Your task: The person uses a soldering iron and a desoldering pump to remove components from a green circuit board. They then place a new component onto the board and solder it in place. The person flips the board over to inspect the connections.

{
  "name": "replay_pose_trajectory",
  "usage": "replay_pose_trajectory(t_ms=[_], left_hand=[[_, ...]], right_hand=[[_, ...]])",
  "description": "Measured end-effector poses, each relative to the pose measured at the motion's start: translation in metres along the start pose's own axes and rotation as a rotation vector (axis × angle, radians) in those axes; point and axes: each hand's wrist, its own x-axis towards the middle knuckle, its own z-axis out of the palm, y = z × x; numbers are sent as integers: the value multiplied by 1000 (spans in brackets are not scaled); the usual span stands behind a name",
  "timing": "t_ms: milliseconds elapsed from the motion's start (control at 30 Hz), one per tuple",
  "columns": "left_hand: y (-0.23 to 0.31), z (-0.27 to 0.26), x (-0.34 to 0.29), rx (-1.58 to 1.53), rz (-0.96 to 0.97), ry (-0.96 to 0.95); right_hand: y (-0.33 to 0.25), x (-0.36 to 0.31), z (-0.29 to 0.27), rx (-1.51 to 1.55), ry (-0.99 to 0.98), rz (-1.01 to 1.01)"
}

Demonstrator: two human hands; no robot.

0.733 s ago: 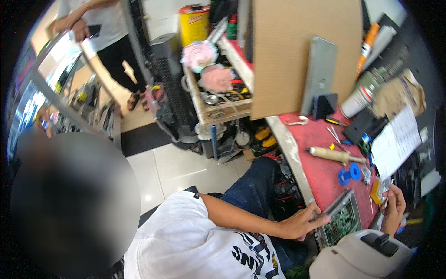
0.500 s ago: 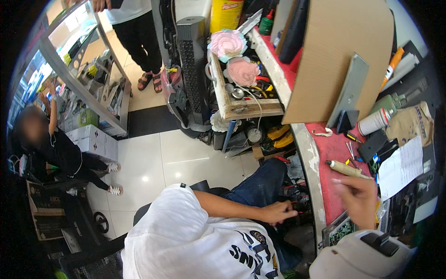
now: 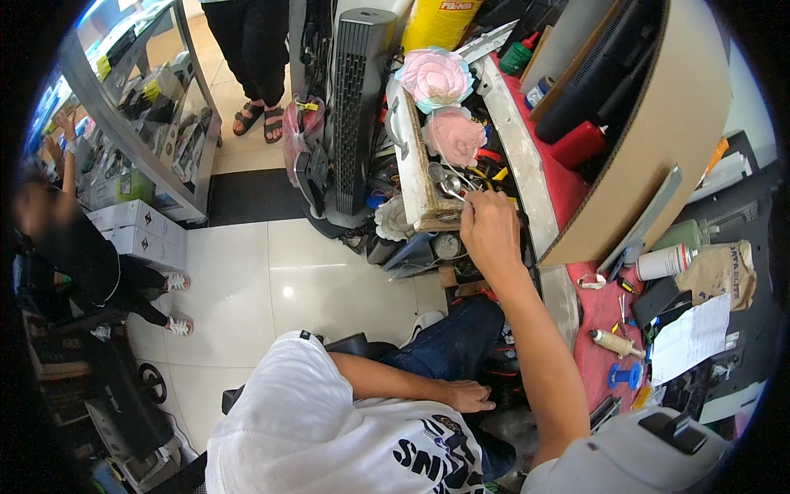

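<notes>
My right hand [image 3: 491, 226] reaches over the near end of an open white wooden drawer [image 3: 420, 185]. Its fingers are bent down and pressed together among small metal cups [image 3: 449, 184] and a thin white cable; whatever they grip is hidden. Pink flower-shaped pieces, one pastel-rimmed [image 3: 434, 78] and one plain pink [image 3: 455, 136], lie on the drawer's contents just beyond the hand. My left hand [image 3: 469, 396] rests on my lap with its fingers stretched out and nothing in it.
To the right, a bench with a red mat [image 3: 588, 317] carries a cardboard sheet [image 3: 650, 123], a spray can [image 3: 663, 262], a blue spool [image 3: 625, 376] and papers [image 3: 690, 339]. A black tower fan [image 3: 362, 111] stands beside the drawer. Two other people are at the left and far side.
My right hand has gone from above the red mat to the drawer. My left hand has come down onto my lap. The view has shifted, bringing the blue spool into sight.
</notes>
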Motion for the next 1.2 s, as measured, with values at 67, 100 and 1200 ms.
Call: replay_pose_trajectory(t_ms=[67,100,1200], left_hand=[[0,-6,-1,-11,16,8],[1,-9,-2,-15,15,-1],[70,-16,-1,-514,-33,-54]], right_hand=[[8,9,10,-77,-13,7],[12,12,14,-117,-19,11],[-19,-288,-276,279,510,586]])
